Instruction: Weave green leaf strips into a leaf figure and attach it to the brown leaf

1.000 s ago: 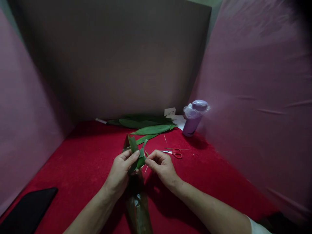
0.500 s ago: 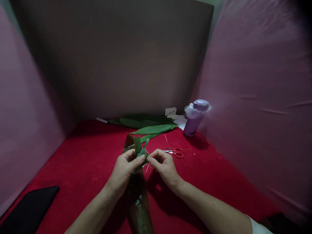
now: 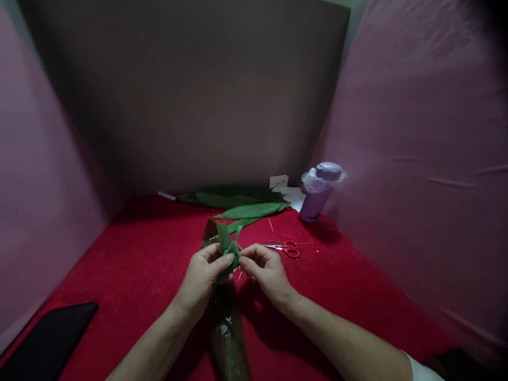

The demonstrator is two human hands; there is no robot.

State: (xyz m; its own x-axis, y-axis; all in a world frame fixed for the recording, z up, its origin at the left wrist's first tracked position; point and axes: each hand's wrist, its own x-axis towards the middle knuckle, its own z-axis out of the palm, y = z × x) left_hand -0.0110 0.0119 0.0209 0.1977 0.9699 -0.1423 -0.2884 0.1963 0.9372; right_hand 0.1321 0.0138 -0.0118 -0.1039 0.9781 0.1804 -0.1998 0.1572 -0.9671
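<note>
My left hand (image 3: pixel 200 280) and my right hand (image 3: pixel 265 272) meet over the red table (image 3: pixel 130 264), both pinched on a small folded green leaf piece (image 3: pixel 229 247). Its narrow strips stick up between my thumbs. A thin pale stick (image 3: pixel 239 275) hangs below my right fingers, close to the leaf. Under my hands lies a long clear plastic sleeve (image 3: pixel 226 328) that runs toward me.
A pile of long green leaves (image 3: pixel 238 203) lies at the back of the table. Small red scissors (image 3: pixel 286 247) rest right of my hands. A lilac bottle (image 3: pixel 317 191) with plastic over its top stands at the back right. A black flat object (image 3: pixel 47 341) lies front left. Pink panels wall both sides.
My hands have drawn closer together on the leaf piece, and the piece has turned a little so its strips stand more upright. Nothing else on the table has moved.
</note>
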